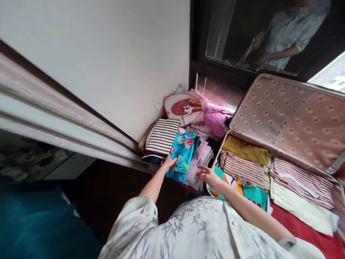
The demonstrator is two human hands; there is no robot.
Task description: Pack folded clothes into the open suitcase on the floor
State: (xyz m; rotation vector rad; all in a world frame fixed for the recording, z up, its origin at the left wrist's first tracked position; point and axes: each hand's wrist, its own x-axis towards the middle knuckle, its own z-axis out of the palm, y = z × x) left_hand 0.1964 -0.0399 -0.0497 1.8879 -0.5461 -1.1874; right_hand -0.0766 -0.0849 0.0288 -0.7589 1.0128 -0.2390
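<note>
My left hand (169,162) grips the near edge of a folded turquoise garment with pink flowers (183,153), which lies on a heap of clothes by the wall. My right hand (207,175) hovers just right of it, fingers spread and empty, above pale pink folded cloth (201,158). An open suitcase (318,201) lies to the right; its base holds folded clothes: a mustard piece (245,149), a brown-striped piece (242,167) and a red-striped piece (302,181). Its pink patterned lid (291,122) stands raised.
A black-and-white striped folded top (162,136) lies left of the floral garment. A cartoon-print pillow (184,108) and pink bedding (217,120) sit in the corner. White wall behind, a dark window with a person's reflection (285,36), dark floor and a teal surface (32,219) on the left.
</note>
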